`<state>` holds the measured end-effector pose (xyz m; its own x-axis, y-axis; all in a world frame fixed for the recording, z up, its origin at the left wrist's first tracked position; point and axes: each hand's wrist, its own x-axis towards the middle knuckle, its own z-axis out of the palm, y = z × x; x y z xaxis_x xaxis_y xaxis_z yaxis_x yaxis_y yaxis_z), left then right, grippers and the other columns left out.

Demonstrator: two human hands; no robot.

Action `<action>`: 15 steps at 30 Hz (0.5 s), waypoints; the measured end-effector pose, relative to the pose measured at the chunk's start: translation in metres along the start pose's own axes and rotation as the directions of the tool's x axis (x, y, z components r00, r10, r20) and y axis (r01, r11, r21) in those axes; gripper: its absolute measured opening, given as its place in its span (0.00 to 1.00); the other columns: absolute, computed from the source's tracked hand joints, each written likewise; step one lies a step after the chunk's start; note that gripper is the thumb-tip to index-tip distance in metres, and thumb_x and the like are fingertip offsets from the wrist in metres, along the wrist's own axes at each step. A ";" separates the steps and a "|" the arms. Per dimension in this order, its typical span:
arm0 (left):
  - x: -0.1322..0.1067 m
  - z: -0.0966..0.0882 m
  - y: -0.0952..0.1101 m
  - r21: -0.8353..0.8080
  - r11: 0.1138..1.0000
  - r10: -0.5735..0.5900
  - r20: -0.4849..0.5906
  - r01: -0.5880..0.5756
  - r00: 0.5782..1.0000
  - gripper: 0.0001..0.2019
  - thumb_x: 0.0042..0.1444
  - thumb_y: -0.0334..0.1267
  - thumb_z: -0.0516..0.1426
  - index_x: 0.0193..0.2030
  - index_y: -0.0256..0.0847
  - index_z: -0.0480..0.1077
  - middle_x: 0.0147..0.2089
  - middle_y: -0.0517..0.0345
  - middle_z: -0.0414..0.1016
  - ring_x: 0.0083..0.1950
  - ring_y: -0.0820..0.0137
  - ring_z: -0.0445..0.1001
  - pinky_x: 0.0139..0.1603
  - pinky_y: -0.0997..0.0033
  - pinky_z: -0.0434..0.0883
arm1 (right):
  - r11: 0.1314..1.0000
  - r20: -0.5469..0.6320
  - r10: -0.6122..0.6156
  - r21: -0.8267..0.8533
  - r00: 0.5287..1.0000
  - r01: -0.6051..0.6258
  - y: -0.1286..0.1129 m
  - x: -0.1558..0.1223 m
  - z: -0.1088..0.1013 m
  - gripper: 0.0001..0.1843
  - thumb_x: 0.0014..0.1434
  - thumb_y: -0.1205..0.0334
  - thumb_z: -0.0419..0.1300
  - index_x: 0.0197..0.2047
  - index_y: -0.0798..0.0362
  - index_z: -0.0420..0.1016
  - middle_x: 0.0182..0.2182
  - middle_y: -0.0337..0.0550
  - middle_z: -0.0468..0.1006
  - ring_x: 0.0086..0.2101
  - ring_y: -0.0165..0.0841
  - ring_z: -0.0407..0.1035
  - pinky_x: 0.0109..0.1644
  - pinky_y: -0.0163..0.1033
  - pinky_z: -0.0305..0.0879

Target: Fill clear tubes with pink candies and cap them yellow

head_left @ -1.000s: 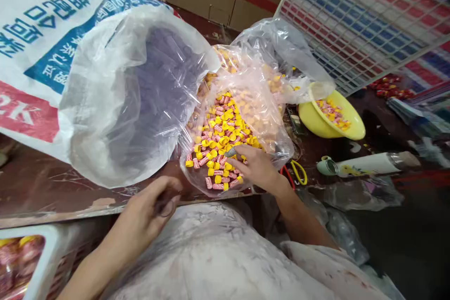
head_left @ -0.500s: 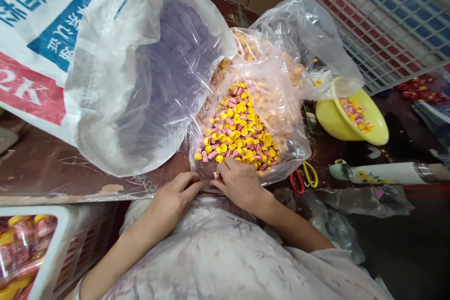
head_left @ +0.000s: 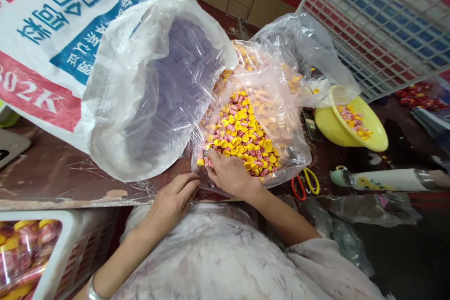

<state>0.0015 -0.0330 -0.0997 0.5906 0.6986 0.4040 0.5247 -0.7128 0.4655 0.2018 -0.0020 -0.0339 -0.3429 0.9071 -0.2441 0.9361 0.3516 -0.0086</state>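
A clear plastic bag (head_left: 295, 150) lies open on the table, filled with small yellow-capped pieces (head_left: 246, 138) with red-and-white patterned bodies. My right hand (head_left: 230, 173) reaches into its near left side. Thumb and forefinger close around a small red-and-white piece (head_left: 208, 162); the other fingers are partly hidden. My left hand (head_left: 176, 197) is at the table's front edge, just left of the bag. Its fingers are bent and pressed together, and whatever they hold is hidden. Left of the capped pieces, a large white woven sack (head_left: 116, 103) gapes open over many clear plastic tubes (head_left: 183, 70).
A yellow bowl (head_left: 326, 126) with more small pieces stands at right, near a white wire rack (head_left: 379, 33). Scissors with red and yellow handles (head_left: 311, 180) and a white flask (head_left: 386, 179) lie near the front edge. A white crate (head_left: 75, 225) of filled jars is below left.
My right hand has shifted left and slightly farther into the bag, to the pieces at its left side. My left hand has stayed near the table edge. The view has tilted slightly.
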 end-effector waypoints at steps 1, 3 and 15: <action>0.000 0.000 0.000 -0.013 1.000 -0.006 -0.002 0.006 1.000 0.08 0.69 0.30 0.51 0.48 0.37 0.71 0.50 0.47 0.78 0.49 0.65 0.79 0.48 0.69 0.76 | 1.000 0.005 -0.018 -0.017 1.000 0.018 -0.001 0.002 0.000 0.11 0.74 0.57 0.50 0.54 0.53 0.63 0.36 0.47 0.79 0.37 0.42 0.78 0.36 0.39 0.69; 0.000 0.001 -0.001 -0.042 0.999 -0.023 -0.005 0.023 1.000 0.07 0.69 0.31 0.52 0.48 0.38 0.70 0.49 0.48 0.77 0.48 0.66 0.78 0.47 0.69 0.75 | 0.997 0.003 -0.061 -0.052 0.998 0.061 -0.004 0.003 0.001 0.12 0.74 0.55 0.50 0.54 0.53 0.62 0.36 0.47 0.79 0.37 0.43 0.78 0.36 0.40 0.71; -0.003 0.010 -0.009 -0.113 0.991 -0.075 -0.056 0.068 0.996 0.07 0.70 0.34 0.52 0.49 0.41 0.71 0.48 0.51 0.77 0.48 0.67 0.79 0.49 0.71 0.76 | 0.993 -0.021 -0.113 -0.031 0.993 0.112 0.002 0.010 0.013 0.10 0.73 0.58 0.51 0.48 0.55 0.68 0.33 0.46 0.80 0.35 0.38 0.77 0.36 0.36 0.67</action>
<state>0.0016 -0.0295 -0.1129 0.5144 0.7525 0.4113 0.4910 -0.6516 0.5782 0.2015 0.0042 -0.0493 -0.4481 0.8661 -0.2214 0.8887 0.4584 -0.0054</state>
